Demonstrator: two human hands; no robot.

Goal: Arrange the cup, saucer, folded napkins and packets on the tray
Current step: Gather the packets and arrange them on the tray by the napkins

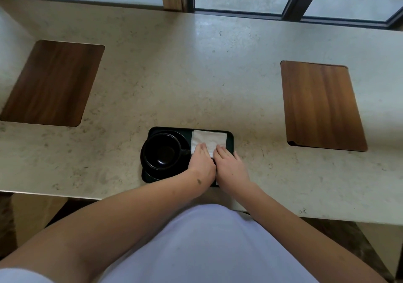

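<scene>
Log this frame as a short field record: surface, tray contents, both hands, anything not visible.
surface: pale stone counter with two inset wooden panels
tray: dark rectangular tray near the counter's front edge
cup: black cup on black saucer, tray's left half
napkin: white folded napkin, tray's right half
left hand: fingers flat on napkin
right hand: fingers flat on napkin
packets: none visible

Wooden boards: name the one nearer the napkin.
The right board; the napkin lies on the tray's right side, farther from the left board.
</scene>
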